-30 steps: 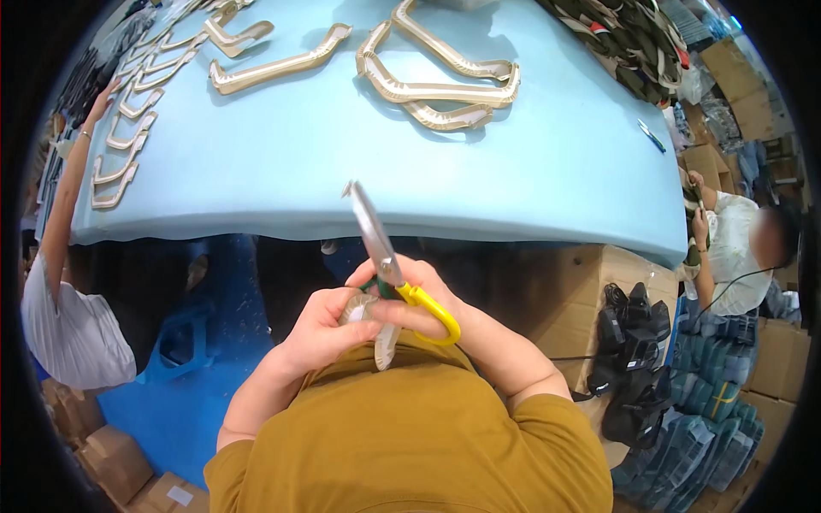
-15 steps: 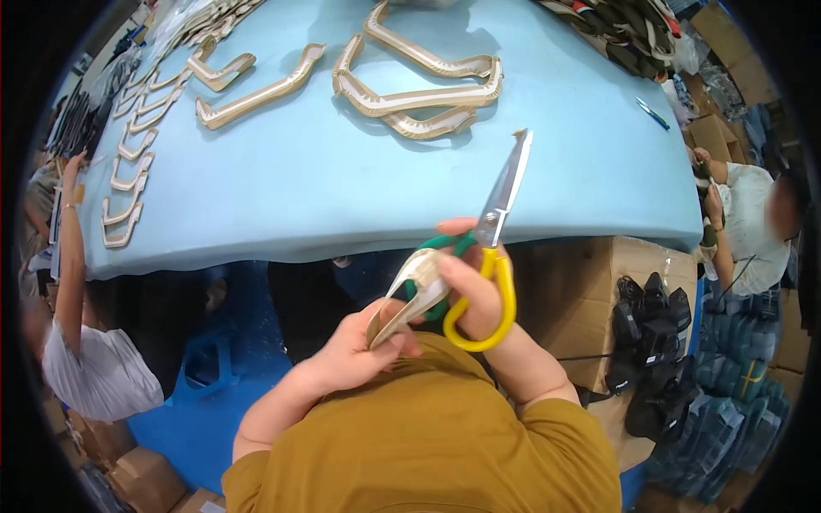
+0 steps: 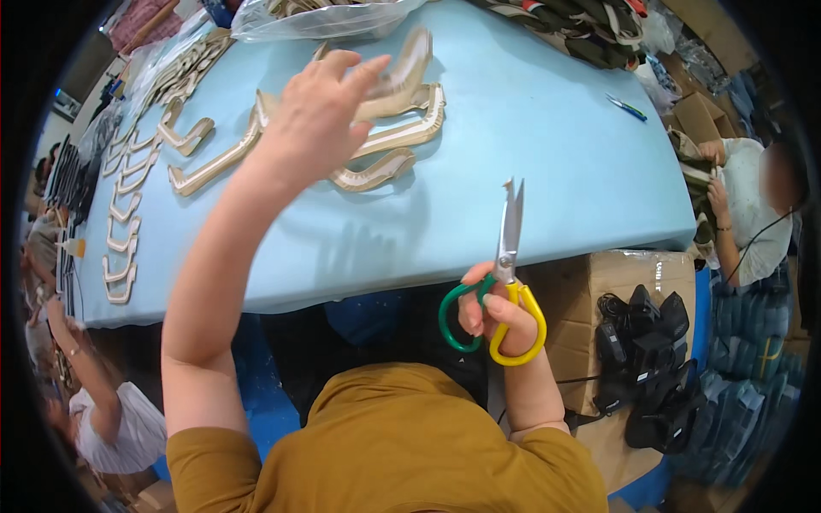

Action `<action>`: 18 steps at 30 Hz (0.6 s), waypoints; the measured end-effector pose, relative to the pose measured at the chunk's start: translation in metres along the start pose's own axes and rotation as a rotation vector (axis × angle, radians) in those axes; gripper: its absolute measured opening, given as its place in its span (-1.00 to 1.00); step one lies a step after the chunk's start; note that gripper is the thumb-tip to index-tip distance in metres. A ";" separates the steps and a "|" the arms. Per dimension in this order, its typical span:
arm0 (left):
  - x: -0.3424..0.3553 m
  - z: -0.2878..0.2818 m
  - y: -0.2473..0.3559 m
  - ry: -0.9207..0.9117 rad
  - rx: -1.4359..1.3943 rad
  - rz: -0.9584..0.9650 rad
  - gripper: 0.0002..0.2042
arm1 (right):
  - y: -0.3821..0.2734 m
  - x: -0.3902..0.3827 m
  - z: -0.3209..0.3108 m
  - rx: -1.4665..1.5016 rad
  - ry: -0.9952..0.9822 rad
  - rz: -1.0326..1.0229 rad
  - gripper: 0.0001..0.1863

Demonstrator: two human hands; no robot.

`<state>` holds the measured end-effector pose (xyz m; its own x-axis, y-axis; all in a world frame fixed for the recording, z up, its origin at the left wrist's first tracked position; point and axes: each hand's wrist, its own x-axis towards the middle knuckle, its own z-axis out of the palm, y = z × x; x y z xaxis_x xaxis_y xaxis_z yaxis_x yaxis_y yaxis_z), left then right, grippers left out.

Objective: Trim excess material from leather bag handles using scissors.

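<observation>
My left hand (image 3: 321,115) reaches out over the blue-covered table (image 3: 530,154), fingers spread, with nothing seen in its grip. Just past its fingertips is a blurred, curved beige fabric strip (image 3: 415,61) with a white inner band, above other such pieces. It looks free of my fingers. Scissors (image 3: 510,231) with one green and one yellow handle are in my right hand (image 3: 505,321), close to my body by the table's near edge. Their blades point away from me, slightly parted, with a small brown scrap at one tip. My forearm and hand partly hide the strips beneath.
More curved strips (image 3: 120,231) lie in a row down the table's left side. A plastic bag (image 3: 329,21), dark garments (image 3: 590,34) and small snips (image 3: 627,107) lie farther off. A carton (image 3: 564,325) with black devices stands at right. People work on both sides.
My left hand has gone from my lap, where it held a strip beside the scissors, forward over the table and let the strip go. The scissors stay in my right hand. The view has shifted.
</observation>
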<state>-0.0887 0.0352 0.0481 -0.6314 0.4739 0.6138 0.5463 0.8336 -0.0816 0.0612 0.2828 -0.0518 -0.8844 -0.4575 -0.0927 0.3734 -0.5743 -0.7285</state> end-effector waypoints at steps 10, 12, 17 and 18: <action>-0.100 -0.029 0.069 -0.312 -1.667 -0.809 -0.61 | 0.019 0.020 0.008 0.273 -0.427 0.365 -0.55; -0.114 -0.037 0.069 -0.236 -1.746 -0.871 -0.65 | 0.027 0.022 0.016 0.262 -0.498 0.432 -0.55; -0.148 -0.060 0.057 -0.147 -1.839 -0.973 -0.84 | 0.040 0.026 0.037 0.111 -0.595 0.531 -0.56; -0.155 -0.063 0.056 -0.127 -1.877 -0.984 -0.86 | 0.043 0.026 0.042 0.085 -0.602 0.554 -0.55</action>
<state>0.0740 -0.0097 -0.0024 -0.9645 0.2461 -0.0953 -0.1926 -0.4096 0.8917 0.0660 0.2180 -0.0567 -0.2734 -0.9615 -0.0260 0.7530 -0.1971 -0.6278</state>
